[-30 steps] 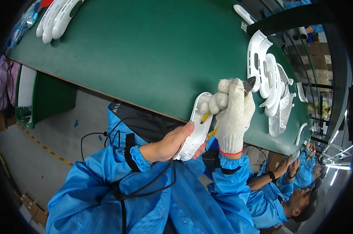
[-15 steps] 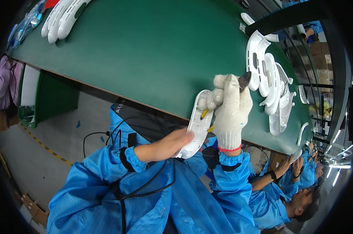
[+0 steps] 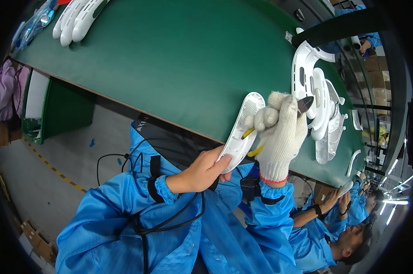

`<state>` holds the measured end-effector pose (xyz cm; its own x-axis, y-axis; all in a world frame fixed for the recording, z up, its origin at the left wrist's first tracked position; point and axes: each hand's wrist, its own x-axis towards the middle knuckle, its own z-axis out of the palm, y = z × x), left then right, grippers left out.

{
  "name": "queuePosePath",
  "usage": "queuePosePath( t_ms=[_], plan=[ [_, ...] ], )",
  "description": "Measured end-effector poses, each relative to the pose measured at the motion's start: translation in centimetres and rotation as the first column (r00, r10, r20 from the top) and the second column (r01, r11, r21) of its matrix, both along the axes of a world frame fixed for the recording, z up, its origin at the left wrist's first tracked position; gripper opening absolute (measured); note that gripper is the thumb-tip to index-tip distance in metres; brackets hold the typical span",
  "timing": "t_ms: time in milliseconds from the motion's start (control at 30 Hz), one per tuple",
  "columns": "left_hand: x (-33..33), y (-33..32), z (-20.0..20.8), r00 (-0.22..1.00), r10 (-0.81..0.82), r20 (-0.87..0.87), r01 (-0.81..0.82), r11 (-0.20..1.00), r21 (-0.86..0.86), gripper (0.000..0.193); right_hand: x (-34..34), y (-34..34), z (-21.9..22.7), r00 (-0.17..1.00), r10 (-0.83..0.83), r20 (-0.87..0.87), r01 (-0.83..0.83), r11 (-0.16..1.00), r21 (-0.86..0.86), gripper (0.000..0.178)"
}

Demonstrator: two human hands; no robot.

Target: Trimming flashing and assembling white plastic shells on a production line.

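Observation:
My bare left hand (image 3: 205, 170) is closed round the lower end of a long white plastic shell (image 3: 237, 144), its thumb on the hollow inner face. The shell is tilted, with its perforated rounded end pointing away over the table's near edge. My right hand (image 3: 280, 132), in a white knitted glove with a red cuff, grips a pair of nippers (image 3: 305, 104). Their dark jaws point up to the right, and their yellow handles stick out below the gloved fingers. The gloved fingers are close beside the shell's right edge; whether they touch it I cannot tell.
White plastic parts (image 3: 323, 100) are piled along the right of the green table (image 3: 170, 59). Several white shells (image 3: 81, 20) lie at the far left, near a plastic bag (image 3: 35, 25). A green bin (image 3: 62, 112) stands below left. At right, a co-worker in blue (image 3: 320, 237) handles a white part.
My left hand and the shell have moved right and slightly away from me, with more of the shell's perforated end showing. My right hand has shifted right with the nippers.

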<state>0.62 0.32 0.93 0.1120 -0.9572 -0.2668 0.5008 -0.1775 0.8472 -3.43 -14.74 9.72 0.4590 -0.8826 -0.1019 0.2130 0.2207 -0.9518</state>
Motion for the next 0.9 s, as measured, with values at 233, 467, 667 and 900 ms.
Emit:
queuePosePath(
  t_ms=[233,467,667,900],
  plan=[
    [-1.0,-0.2,0.2,0.993,0.088,0.080,-0.092,0.995,0.045,0.035,0.2,0.5,-0.2,0.998,-0.043,-0.041,0.045,0.996,0.072,0.032],
    [-0.7,-0.5,0.2,0.994,0.092,0.062,-0.095,0.995,0.036,0.035,-0.9,1.3,-0.2,0.998,0.007,-0.060,0.000,0.993,0.114,0.034],
    [-0.8,-0.5,0.3,0.993,0.090,0.073,-0.093,0.995,0.040,0.034,-0.6,2.0,-0.4,0.995,-0.049,-0.084,0.060,0.990,0.130,0.034],
    [-0.8,-0.4,0.3,0.992,0.088,0.093,-0.093,0.994,0.054,0.032,-0.1,2.5,-0.5,0.989,-0.120,-0.092,0.129,0.987,0.100,0.033]
  ],
)
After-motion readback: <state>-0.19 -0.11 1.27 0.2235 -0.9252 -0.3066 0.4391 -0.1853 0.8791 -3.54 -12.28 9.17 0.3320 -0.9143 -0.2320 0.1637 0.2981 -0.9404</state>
